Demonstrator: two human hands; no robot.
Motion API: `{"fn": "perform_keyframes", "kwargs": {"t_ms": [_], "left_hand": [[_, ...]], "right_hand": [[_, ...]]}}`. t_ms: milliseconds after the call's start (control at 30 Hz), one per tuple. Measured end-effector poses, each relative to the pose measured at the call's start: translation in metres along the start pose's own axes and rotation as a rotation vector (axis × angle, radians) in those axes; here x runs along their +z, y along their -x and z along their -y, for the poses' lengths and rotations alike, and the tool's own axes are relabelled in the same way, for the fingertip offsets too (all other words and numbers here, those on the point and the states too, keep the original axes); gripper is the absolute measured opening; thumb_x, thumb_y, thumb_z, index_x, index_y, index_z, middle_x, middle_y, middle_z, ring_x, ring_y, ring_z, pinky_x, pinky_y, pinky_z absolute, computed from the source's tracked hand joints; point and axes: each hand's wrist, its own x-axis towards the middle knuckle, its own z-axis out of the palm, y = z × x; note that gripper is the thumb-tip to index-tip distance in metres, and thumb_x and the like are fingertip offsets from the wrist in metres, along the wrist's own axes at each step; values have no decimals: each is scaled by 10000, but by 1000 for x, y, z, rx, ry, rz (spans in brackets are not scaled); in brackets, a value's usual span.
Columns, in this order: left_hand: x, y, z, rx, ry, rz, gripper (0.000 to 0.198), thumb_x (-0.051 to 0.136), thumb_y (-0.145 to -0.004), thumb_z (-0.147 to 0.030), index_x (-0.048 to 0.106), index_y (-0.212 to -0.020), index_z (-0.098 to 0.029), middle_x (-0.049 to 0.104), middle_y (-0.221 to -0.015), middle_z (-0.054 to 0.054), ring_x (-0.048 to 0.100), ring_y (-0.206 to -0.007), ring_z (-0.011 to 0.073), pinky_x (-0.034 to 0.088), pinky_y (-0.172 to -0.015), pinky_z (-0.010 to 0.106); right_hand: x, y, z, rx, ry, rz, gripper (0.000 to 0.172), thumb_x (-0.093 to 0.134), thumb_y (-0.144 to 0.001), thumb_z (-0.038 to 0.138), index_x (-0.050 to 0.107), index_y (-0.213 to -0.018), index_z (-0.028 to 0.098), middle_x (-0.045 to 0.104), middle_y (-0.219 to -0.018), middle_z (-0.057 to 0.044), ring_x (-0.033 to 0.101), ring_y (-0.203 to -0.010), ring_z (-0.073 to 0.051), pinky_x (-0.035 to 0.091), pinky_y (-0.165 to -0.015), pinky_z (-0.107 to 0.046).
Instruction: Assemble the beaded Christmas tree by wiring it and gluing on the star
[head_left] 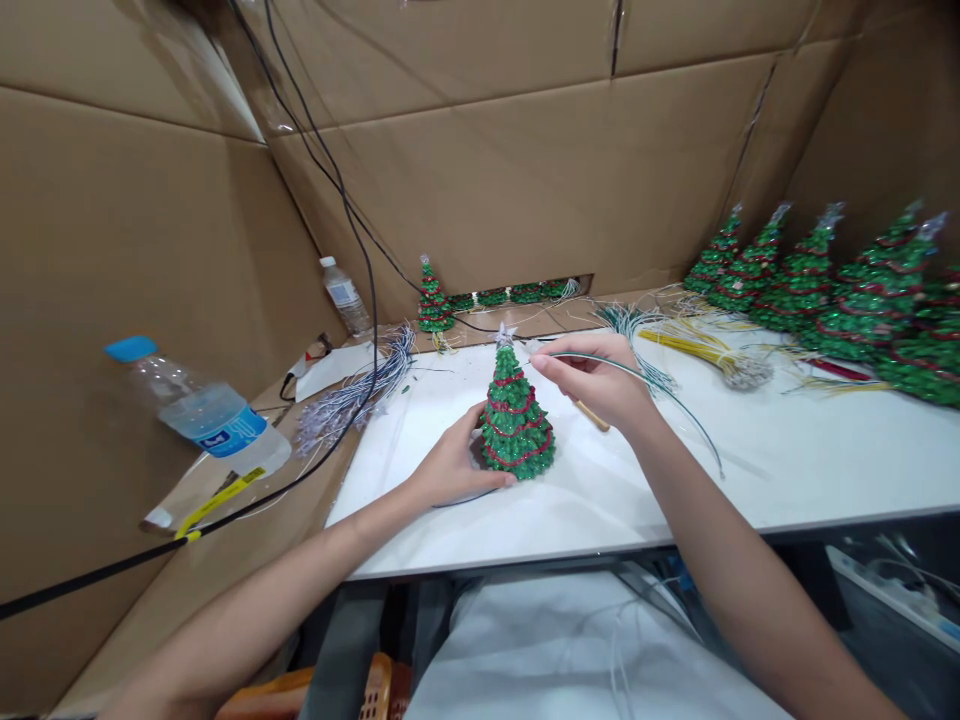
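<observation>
A small green tree with red garlands (517, 420) and a clear star on top stands upright on the white board (435, 540). My left hand (457, 462) is wrapped round its lower left side, thumb at the base. Close to the tree's upper right, my right hand (592, 375) pinches a thin green wire (675, 400). The wire's tail curves over my wrist and down to the right. A wooden-coloured stick (592, 415) lies on the board, partly behind my right hand.
Several similar trees (814, 270) line the right; one (433, 300) stands at the back. Wire bundles lie left (352, 390) and right (697, 355). Two bottles (225, 425) (345, 297) are at the left. A black cable (367, 270) crosses the left side before cardboard walls (510, 180).
</observation>
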Motion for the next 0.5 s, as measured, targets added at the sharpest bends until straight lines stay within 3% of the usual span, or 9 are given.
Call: {"fn": "perform_keyframes", "kwargs": {"t_ms": [133, 333, 500], "left_hand": [[-3, 1, 0, -4, -30, -34, 902, 888, -632, -352, 430, -1385, -163, 571, -1366, 155, 565, -1251, 322, 466, -1072, 469], [-14, 5, -1, 75, -359, -113, 926, 877, -631, -389, 422, -1401, -153, 565, -1373, 167, 554, -1252, 346, 442, -1086, 494], [-27, 3, 1, 133, -483, -133, 879, 831, -695, -409, 389, -1422, -187, 552, -1394, 153, 545, -1271, 338, 458, -1067, 473]], "right_hand": [[0, 1, 0, 5, -11, -5, 237, 794, -688, 373, 738, -705, 143, 570, -526, 4, 446, -432, -61, 337, -373, -189], [-2, 1, 1, -19, -66, -8, 211, 774, -711, 359, 734, -697, 152, 554, -499, 18, 431, -407, -56, 343, -368, -186], [-2, 3, 4, -79, -8, 35, 214, 760, -718, 359, 737, -677, 150, 638, -585, -24, 481, -465, -73, 361, -403, -194]]}}
